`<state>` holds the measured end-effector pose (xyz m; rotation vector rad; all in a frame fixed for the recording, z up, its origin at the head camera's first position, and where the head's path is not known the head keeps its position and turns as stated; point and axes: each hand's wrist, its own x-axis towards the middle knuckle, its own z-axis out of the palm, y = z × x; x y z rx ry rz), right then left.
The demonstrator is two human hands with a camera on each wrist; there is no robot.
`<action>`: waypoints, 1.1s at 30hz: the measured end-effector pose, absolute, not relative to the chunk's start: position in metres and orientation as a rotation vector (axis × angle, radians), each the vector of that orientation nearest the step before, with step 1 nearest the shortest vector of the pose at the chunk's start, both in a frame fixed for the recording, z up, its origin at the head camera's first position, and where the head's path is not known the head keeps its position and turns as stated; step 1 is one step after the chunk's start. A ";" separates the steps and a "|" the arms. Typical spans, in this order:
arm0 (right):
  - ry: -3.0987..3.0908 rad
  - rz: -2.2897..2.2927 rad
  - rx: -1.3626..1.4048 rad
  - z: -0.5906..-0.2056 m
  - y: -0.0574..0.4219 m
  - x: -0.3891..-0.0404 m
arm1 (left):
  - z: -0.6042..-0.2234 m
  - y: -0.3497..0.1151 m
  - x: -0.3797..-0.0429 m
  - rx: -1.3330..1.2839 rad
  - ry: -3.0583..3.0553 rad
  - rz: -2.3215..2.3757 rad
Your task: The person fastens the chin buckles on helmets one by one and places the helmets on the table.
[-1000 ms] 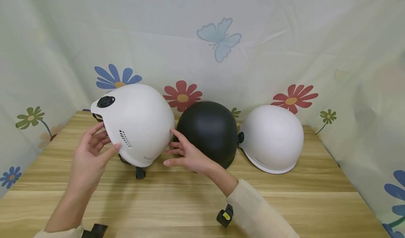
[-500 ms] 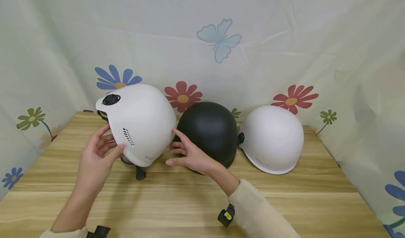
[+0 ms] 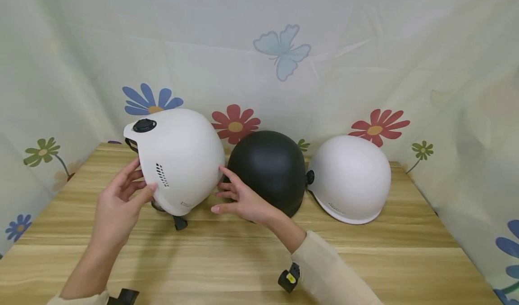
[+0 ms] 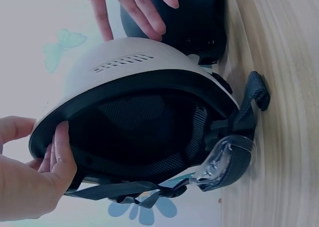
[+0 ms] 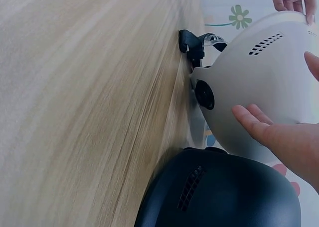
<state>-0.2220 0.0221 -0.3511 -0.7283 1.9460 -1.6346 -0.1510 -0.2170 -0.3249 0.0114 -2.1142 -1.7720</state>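
OK, L fingers pinch tilted wht helmet, R fingers touching.

Three domed, smooth-shelled helmets share one wood-grain desk: a white helmet toward the left edge, one matte black helmet in the middle and a second white helmet toward the right edge. One person's two grips, the left grip and the right grip, are accompanied by two cream fabric sleeves. Beyond the back edge, pale printed cloth shows two red flowers, three green flowers, at least three blue flowers and one pale-blue butterfly.
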 end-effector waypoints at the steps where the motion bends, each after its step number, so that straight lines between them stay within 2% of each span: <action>1: 1.946 -1.633 -0.729 -0.351 0.022 -0.222 | -0.324 -0.217 -0.151 0.013 -2.117 -1.774; 12: 1.924 -1.644 -0.704 -0.355 0.022 -0.222 | -0.315 -0.213 -0.148 0.074 -2.417 -1.426; 33: 1.969 -1.666 -0.776 -0.355 0.028 -0.227 | -0.344 -0.220 -0.146 -0.294 -2.392 -1.402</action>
